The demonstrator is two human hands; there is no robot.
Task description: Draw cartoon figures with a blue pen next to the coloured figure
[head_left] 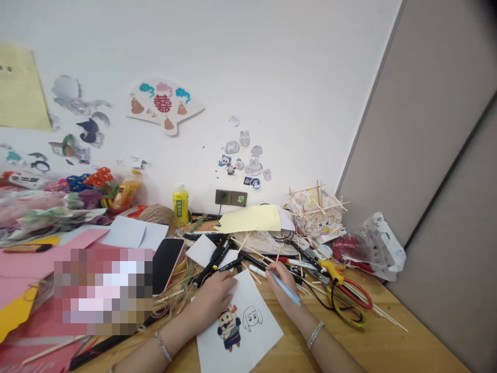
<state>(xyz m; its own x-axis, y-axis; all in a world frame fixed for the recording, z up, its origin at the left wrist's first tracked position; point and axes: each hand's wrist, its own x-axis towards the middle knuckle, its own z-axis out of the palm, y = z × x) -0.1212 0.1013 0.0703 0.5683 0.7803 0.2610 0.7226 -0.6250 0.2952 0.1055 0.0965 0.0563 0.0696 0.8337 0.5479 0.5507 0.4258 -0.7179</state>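
A white sheet of paper (264,352) lies tilted on the table in front of me. On it are a coloured cartoon figure (230,327) and, to its right, a black outline of a head with hair (253,318). My left hand (215,298) rests flat over the sheet's upper left edge, fingers stretched out and holding nothing. My right hand (282,290) is closed around a light blue pen (286,288) at the sheet's upper right edge. The pen's tip is hidden by my fingers.
Several markers (217,256) and thin wooden sticks are strewn behind the paper. A phone (167,265) lies left, with coloured paper beyond it. To the right are a yellow glue gun (332,270) with its cable and a stick-and-paper construction (316,210). A yellow bottle (180,205) stands by the wall.
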